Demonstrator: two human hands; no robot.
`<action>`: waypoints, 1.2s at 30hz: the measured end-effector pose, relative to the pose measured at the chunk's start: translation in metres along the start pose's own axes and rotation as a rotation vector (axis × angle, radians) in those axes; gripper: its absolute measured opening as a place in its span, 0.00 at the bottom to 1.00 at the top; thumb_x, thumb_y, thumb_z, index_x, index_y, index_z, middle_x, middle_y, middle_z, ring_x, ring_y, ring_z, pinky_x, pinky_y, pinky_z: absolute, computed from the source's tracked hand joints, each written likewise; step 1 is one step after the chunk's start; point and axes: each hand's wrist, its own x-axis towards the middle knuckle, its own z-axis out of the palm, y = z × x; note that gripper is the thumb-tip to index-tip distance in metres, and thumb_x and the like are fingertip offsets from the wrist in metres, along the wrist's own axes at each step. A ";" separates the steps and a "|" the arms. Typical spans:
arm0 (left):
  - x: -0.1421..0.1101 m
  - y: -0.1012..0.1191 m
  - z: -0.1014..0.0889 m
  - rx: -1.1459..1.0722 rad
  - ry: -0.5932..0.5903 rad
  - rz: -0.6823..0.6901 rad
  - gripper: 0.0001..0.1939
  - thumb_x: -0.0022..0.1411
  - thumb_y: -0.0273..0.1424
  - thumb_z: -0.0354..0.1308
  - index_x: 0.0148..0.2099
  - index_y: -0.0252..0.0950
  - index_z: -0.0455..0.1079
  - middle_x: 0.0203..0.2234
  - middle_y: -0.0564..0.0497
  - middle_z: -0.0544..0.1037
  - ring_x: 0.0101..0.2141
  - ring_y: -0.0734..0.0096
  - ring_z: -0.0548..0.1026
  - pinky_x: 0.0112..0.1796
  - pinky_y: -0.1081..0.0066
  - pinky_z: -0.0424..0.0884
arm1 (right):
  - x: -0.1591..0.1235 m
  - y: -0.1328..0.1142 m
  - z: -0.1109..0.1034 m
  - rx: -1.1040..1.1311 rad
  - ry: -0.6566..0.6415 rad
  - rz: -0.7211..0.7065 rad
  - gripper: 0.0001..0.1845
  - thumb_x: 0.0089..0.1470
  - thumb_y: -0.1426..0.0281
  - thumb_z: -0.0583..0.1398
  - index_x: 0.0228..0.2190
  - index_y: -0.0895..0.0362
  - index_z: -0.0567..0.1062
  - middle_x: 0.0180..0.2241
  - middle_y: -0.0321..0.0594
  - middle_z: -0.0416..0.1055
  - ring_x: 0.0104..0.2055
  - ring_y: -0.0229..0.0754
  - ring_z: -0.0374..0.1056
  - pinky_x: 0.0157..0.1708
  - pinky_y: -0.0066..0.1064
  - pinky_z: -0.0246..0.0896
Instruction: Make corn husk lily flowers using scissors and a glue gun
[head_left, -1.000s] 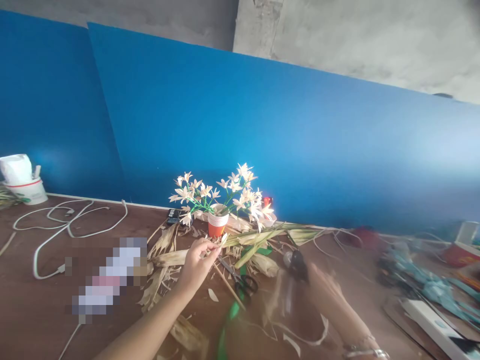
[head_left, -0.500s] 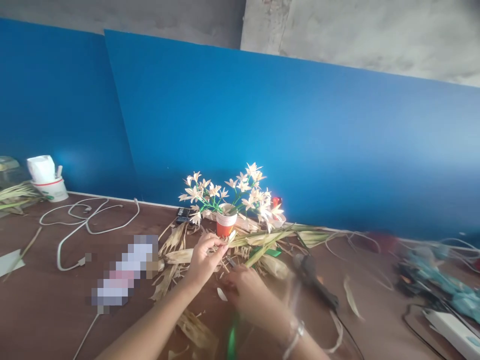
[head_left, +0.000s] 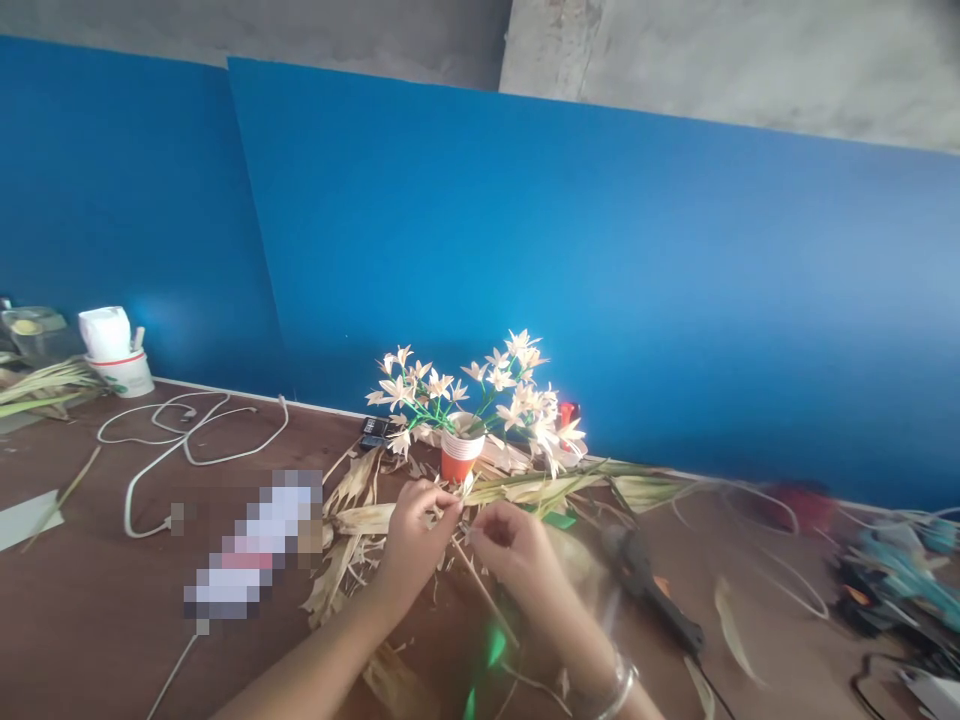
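Note:
My left hand (head_left: 421, 525) is closed in a pinch on a small pale corn-husk petal (head_left: 467, 485), which sticks up past the fingertips. Close beside it on the right, my right hand (head_left: 514, 545) has thumb and fingers pressed together; what they hold, if anything, is too small to make out. A thin tan stalk (head_left: 487, 592) runs diagonally below the fingertips. Just beyond both hands stands an orange-and-white cup (head_left: 461, 458). Cream husk flowers (head_left: 517, 400) on green stems rise from it. Dry husks (head_left: 360, 520) lie around the hands.
A glue gun (head_left: 656, 590) with a black cord lies to the right. White cables (head_left: 199, 430) and a blurred-out object (head_left: 251, 550) are on the left. Farther left stands a white tub (head_left: 121, 372). A blue panel (head_left: 480, 230) rises behind the brown table (head_left: 90, 620).
My right hand has risen toward my left fingertips and now pinches; the grey tool seen near it no longer shows. The loose petal on the table below is gone from sight. The view shifted slightly.

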 end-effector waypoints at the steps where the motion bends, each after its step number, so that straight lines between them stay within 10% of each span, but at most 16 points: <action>1: -0.001 0.001 0.000 0.034 0.006 0.024 0.07 0.57 0.30 0.55 0.27 0.39 0.71 0.26 0.52 0.73 0.34 0.64 0.70 0.38 0.67 0.65 | 0.001 -0.003 -0.004 0.058 0.067 0.008 0.04 0.46 0.71 0.58 0.23 0.58 0.70 0.19 0.31 0.65 0.21 0.35 0.59 0.21 0.24 0.53; 9: -0.008 0.012 0.000 0.173 -0.014 0.191 0.06 0.58 0.26 0.55 0.29 0.38 0.70 0.26 0.50 0.73 0.33 0.64 0.69 0.35 0.67 0.64 | 0.003 -0.003 -0.003 0.066 0.300 -0.068 0.07 0.48 0.67 0.60 0.24 0.57 0.72 0.23 0.35 0.70 0.26 0.39 0.64 0.27 0.28 0.59; 36: -0.014 0.014 0.000 0.401 -0.048 0.335 0.05 0.58 0.24 0.55 0.30 0.37 0.67 0.28 0.49 0.72 0.35 0.62 0.67 0.35 0.64 0.62 | 0.002 0.006 0.004 -0.107 0.392 -0.127 0.05 0.50 0.69 0.58 0.24 0.56 0.72 0.25 0.37 0.71 0.28 0.41 0.66 0.28 0.29 0.59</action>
